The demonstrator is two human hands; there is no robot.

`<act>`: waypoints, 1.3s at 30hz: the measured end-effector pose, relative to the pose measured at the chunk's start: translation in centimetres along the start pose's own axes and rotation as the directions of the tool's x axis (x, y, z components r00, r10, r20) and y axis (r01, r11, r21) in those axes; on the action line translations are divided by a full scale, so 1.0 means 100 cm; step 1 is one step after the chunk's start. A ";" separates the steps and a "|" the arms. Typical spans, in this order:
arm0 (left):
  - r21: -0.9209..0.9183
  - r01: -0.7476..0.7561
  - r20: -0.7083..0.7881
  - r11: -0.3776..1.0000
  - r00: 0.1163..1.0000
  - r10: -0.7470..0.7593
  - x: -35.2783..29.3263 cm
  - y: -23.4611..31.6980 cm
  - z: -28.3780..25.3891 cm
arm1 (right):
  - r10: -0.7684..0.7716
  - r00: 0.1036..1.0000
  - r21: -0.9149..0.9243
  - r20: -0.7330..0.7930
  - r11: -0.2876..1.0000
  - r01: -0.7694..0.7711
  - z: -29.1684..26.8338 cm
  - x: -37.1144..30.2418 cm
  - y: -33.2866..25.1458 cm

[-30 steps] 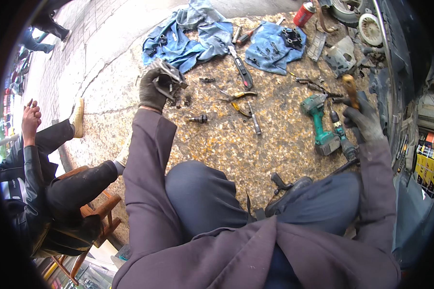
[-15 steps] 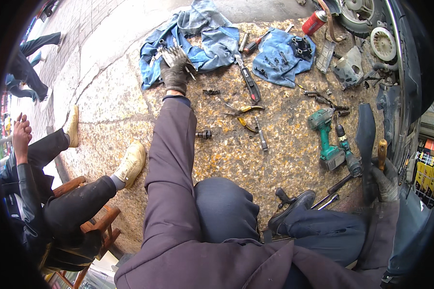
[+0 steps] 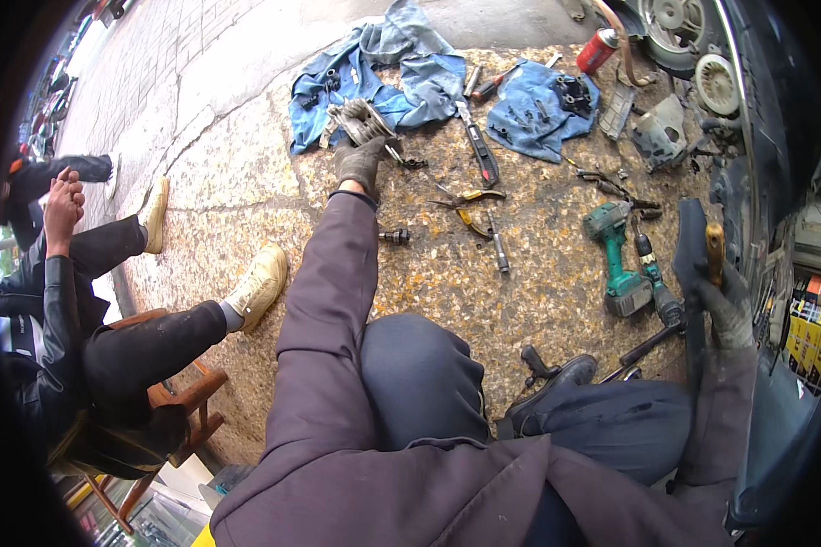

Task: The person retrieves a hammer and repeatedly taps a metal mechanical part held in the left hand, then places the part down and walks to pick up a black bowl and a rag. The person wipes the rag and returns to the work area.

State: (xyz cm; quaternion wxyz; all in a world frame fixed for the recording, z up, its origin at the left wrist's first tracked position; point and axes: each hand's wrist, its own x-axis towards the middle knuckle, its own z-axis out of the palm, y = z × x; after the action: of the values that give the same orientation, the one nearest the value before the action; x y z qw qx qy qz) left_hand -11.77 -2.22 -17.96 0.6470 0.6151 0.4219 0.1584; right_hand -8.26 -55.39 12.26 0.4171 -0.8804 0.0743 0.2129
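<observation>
My left hand (image 3: pixel 359 166), in a grey work glove, is closed on a grey finned metal part (image 3: pixel 359 120) at the near edge of a crumpled blue cloth (image 3: pixel 420 77). The part looks like an engine cylinder head, and my fingers partly hide it. Small dark parts (image 3: pixel 319 89) lie on the cloth beside it. At the far right, my gloved right hand (image 3: pixel 728 310) is wrapped round a tool with a wooden handle (image 3: pixel 715 251), which points upward. The tool's other end is hidden, and a long dark panel (image 3: pixel 692 246) stands next to that hand.
Yellow-handled pliers (image 3: pixel 470 197), a socket extension (image 3: pixel 499 244), a utility knife (image 3: pixel 482 155) and green power tools (image 3: pixel 618 264) lie on the stone floor. A second blue cloth (image 3: pixel 529 118) bears black parts. A red spray can (image 3: pixel 597 51) stands behind. Someone sits on a wooden stool (image 3: pixel 196 397) at left.
My left hand has drawn back toward me with the finned part, which shows more clearly now. My right hand keeps its grip. The seated person's hands have come together; passers-by's legs have shifted.
</observation>
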 end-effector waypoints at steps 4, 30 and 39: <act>-0.025 0.218 0.164 0.976 0.964 -0.211 0.005 -0.024 -0.041 | -0.131 0.991 0.296 -0.038 0.945 0.136 -0.009 -0.013 0.002; -0.179 -0.128 0.771 0.976 0.598 0.220 -0.329 0.227 0.102 | -0.479 0.493 -0.614 -0.726 0.775 -0.151 -0.142 0.012 0.164; -0.256 0.345 0.851 0.903 0.523 0.041 -0.366 0.191 0.121 | -0.858 0.502 -0.019 0.110 0.503 0.864 0.055 -0.006 -0.031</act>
State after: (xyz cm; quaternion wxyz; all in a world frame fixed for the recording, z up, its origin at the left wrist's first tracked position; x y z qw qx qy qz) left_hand -18.54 -33.10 11.29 0.8898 0.4305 0.0707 -0.1338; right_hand -9.54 -49.24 11.59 0.4389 -0.8049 -0.3990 0.0175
